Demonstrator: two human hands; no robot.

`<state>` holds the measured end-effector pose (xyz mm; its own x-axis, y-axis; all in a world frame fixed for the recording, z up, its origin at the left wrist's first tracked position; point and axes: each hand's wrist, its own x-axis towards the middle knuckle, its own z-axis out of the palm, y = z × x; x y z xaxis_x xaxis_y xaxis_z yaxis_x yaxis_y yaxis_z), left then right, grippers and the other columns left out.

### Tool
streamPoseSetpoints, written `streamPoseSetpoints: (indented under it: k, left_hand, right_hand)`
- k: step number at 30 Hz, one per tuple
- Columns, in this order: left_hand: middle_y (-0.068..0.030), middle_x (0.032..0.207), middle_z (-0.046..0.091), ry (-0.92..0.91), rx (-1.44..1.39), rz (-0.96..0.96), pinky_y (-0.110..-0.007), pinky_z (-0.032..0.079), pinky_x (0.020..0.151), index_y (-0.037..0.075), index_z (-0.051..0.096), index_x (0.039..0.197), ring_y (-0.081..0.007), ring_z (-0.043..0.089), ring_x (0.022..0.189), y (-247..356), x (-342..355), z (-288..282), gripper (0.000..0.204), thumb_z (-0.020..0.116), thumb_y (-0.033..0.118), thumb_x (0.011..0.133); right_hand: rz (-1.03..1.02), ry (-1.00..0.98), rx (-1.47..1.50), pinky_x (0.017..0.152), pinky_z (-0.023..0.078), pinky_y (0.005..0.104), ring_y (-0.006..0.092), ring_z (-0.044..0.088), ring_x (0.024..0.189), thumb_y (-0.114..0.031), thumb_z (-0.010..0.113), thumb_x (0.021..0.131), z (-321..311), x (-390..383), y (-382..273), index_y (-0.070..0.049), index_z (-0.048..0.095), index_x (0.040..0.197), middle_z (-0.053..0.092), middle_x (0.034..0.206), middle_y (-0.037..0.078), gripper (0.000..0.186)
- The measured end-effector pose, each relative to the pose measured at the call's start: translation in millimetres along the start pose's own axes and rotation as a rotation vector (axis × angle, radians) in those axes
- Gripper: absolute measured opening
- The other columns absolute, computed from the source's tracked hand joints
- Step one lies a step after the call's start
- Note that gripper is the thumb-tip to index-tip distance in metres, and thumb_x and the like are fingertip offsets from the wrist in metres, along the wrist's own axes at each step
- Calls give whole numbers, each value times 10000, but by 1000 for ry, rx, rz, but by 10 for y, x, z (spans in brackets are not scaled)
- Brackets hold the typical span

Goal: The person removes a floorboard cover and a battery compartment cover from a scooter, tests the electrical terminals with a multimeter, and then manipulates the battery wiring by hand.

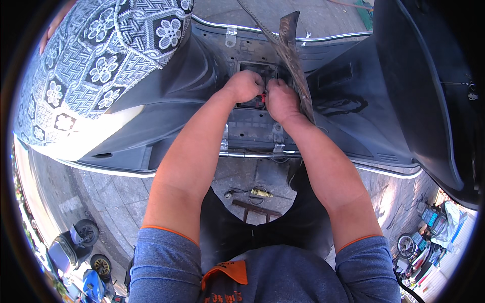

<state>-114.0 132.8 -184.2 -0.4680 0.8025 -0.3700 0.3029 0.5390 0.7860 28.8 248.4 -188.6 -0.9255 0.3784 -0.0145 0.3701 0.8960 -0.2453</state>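
Both of my arms reach down to a square opening (247,107) in the dark floorboard (247,129) of a scooter. My left hand (246,86) is at its left side, fingers curled together over the opening. Close beside it, my right hand (282,100) is also closed, with its fingertips pointing into the opening. A small red part (262,98) shows between the two hands, too covered to name. What each hand grips is hidden by the fingers. A worn, dirty floor panel (290,48) stands tilted up just right of my right hand.
A patterned cover (101,65) with white flowers drapes the scooter seat at left. The dark front shield (424,96) rises at right. On the paving below lie a yellow-handled screwdriver (261,193) and a rusty metal piece (256,208). Parked vehicles (65,252) stand at lower left.
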Motion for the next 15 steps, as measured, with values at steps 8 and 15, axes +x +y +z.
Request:
streamPoseSetpoints:
  k: [8, 15]
  left_hand:
    - [-125, 956, 798, 102, -124, 30, -367, 572, 825, 1, 789, 1078, -221, 738, 870, -138, 62, 114, 243, 785, 115, 864]
    - [-148, 1006, 787, 207, -226, -2, -361, 574, 873, -49, 731, 1177, -232, 739, 921, -140, -13, 128, 337, 768, 78, 867]
  right_hand:
    - [-23, -33, 38, 854, 587, 556, 463, 702, 1030, -78, 693, 920, -126, 42, -18, -49, 643, 1117, 671, 1157, 227, 204]
    - [66, -66, 105, 979, 545, 578, 455, 693, 1132, -36, 677, 918, -304, -60, -132, -67, 623, 1229, 662, 1208, 211, 317]
